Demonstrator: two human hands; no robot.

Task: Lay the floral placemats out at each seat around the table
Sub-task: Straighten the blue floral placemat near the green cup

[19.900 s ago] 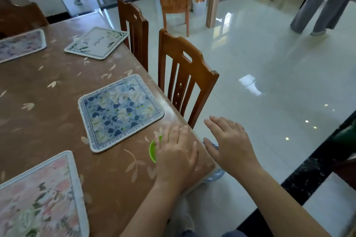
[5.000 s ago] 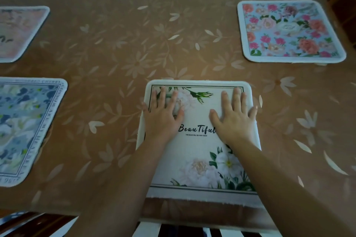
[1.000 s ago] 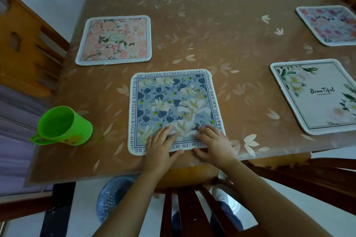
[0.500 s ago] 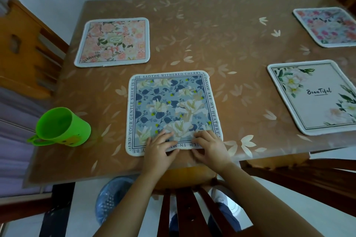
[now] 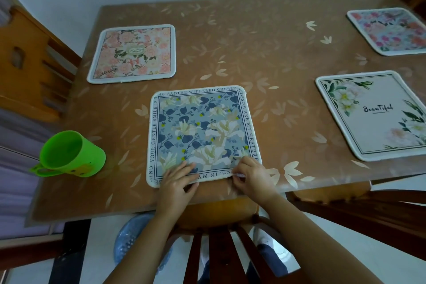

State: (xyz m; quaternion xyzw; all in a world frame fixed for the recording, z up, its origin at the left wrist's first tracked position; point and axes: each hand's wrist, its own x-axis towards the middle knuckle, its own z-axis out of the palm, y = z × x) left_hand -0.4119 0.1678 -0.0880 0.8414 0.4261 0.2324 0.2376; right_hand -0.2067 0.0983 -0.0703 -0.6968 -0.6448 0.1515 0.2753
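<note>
A blue floral placemat (image 5: 200,131) lies flat near the table's front edge, right before me. My left hand (image 5: 177,183) rests on its near edge with fingers spread flat. My right hand (image 5: 252,174) pinches the mat's near right corner between thumb and fingers. A pink-orange floral placemat (image 5: 133,53) lies at the far left. A white "Beautiful" placemat (image 5: 378,114) lies at the right. A pink-rose placemat (image 5: 391,30) sits at the far right, cut by the frame.
A green plastic cup (image 5: 69,154) stands on the brown leaf-patterned table (image 5: 253,53) at the front left corner. Wooden chairs stand at the left (image 5: 30,64) and below me (image 5: 221,244). A blue basket (image 5: 133,237) sits on the floor under the table.
Both hands have slid slightly toward the mat's near edge. My right hand has gone from lying flat on the mat to pinching its near right corner.
</note>
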